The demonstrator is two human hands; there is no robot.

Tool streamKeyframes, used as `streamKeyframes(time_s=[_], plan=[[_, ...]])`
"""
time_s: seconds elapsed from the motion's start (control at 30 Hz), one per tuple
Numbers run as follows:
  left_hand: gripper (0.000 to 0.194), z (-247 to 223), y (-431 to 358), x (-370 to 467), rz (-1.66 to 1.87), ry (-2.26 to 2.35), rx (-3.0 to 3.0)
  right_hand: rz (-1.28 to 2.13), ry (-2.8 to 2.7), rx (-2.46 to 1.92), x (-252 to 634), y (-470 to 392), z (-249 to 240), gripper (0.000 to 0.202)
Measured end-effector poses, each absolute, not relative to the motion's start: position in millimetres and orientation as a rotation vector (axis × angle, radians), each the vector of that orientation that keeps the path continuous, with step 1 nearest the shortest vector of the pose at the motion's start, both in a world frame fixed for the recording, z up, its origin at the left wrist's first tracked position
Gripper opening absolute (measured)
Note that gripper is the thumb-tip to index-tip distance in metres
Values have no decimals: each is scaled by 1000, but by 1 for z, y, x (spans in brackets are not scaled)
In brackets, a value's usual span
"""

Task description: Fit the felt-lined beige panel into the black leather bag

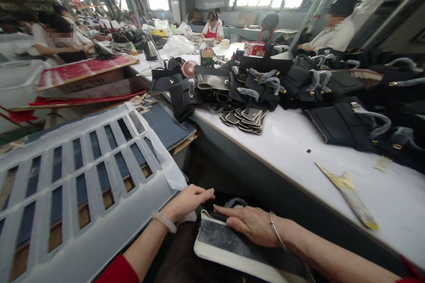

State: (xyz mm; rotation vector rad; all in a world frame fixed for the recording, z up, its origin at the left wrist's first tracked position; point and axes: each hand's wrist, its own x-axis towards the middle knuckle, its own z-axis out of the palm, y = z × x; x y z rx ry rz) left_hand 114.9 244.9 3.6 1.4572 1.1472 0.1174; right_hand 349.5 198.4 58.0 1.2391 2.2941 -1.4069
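A dark bag piece [232,241] with a cream edge lies across my lap, its near side turned up. My right hand [249,223] rests flat on its far edge, fingers stretched to the left. Just beyond those fingers shows a plastic-wrapped handle [236,202]. My left hand [191,200] hovers by the piece's left corner with its fingers extended. I see nothing in it, though its underside and thumb are hidden.
At my left stands a grey slatted plastic rack [133,203] with a small cream-edged panel [137,123] on it. The white table [282,141] on the right carries piled black bags [345,126], stacked flaps [245,118] and a yellow-ended tool [347,190]. Several people sit farther off.
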Motion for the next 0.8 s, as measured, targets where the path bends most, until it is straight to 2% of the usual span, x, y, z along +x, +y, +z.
streamKeyframes(time_s=[0.17, 0.23, 0.4, 0.63, 0.8], plan=[[31, 44, 250, 126, -69, 942, 1544, -1460, 2188, 1304, 385, 189, 68, 54], [26, 49, 251, 130, -106, 940, 1588, -1484, 2132, 1334, 401, 185, 72, 54], [23, 50, 256, 137, -183, 934, 1683, -1482, 2033, 1408, 421, 180, 74, 52], [23, 56, 253, 153, -247, 976, 1834, -1513, 2149, 1358, 379, 195, 62, 47], [25, 58, 239, 160, -86, 986, 1955, -1647, 2129, 1539, 379, 207, 53, 37]])
